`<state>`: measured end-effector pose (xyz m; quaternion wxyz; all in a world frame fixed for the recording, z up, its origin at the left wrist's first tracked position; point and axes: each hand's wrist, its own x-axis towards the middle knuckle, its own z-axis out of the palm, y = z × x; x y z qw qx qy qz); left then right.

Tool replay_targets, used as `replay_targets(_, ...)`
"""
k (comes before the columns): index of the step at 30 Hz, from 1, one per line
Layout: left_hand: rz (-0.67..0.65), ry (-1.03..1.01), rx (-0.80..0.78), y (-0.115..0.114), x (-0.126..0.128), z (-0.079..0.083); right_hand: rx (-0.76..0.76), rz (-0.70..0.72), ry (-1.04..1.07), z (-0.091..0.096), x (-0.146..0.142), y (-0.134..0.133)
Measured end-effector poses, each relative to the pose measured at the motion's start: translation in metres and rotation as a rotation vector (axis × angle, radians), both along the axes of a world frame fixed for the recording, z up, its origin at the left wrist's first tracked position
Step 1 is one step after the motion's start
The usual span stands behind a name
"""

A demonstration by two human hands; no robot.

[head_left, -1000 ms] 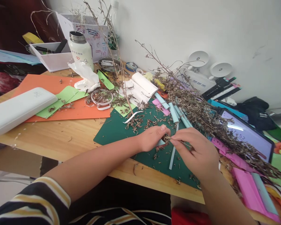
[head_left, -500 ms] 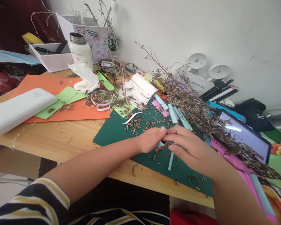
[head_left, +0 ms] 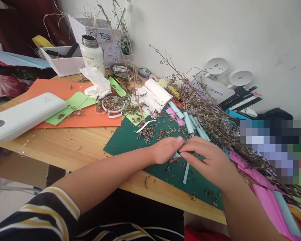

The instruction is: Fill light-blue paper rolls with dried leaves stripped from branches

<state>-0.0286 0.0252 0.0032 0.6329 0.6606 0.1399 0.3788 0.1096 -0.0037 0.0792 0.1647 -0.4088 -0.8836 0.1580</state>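
My left hand (head_left: 167, 150) is closed around a small piece of light-blue paper (head_left: 176, 155), apparently rolled; most of it is hidden by the fingers. At its end my right hand (head_left: 207, 159) pinches with thumb and fingertips, and whatever lies between them is too small to make out. Both hands meet above a green cutting mat (head_left: 125, 140) strewn with dried leaf crumbs (head_left: 146, 134). Just below the right fingers lies a thin pale-blue strip (head_left: 186, 173). Several light-blue paper rolls (head_left: 188, 122) rest behind the hands, beside a heap of dried stems (head_left: 210, 115).
A lidless white bottle (head_left: 92, 55) stands at the back left near crumpled tissue (head_left: 97, 82). A clear round container (head_left: 113, 104) holds dried bits. Orange paper (head_left: 102, 119) and a long white device (head_left: 27, 115) lie left. Pink paper (head_left: 266, 201) is at right.
The right thumb and fingertips have closed together against the end of the blue paper. The view has shifted slightly, so the table's things appear farther right.
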Motion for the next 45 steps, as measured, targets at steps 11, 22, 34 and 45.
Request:
replay_targets(11,0.003,0.008,0.006,0.0,0.002,-0.005,0.141,0.026,-0.012,0.008,-0.003,0.002)
replay_targets(22,0.002,0.028,0.019,-0.001,0.0,-0.001,0.269,0.106,-0.039,0.005,0.011,-0.006)
replay_targets(34,-0.007,0.046,0.005,-0.001,0.0,0.0,0.377,0.132,-0.367,0.009,0.008,-0.006)
replay_targets(45,0.025,0.078,0.035,-0.001,-0.002,0.0,0.403,0.229,-0.434,0.018,0.0,-0.005)
